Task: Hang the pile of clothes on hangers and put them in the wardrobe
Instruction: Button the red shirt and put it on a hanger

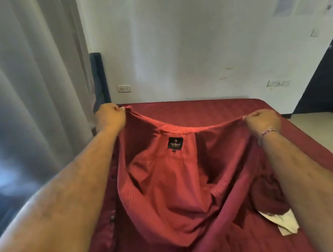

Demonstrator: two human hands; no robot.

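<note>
Over the bed, both hands are up holding a red shirt spread open by the collar, left hand pinching one end and right hand pinching the other, label facing me. No hanger in sight, so I'd keep the collar taut and the front open, ready to slip the hanger's shoulders in one at a time.

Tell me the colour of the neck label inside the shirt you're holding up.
Black with small pale lettering; the label sits below the collar of the red shirt, shown in the head view.
</note>
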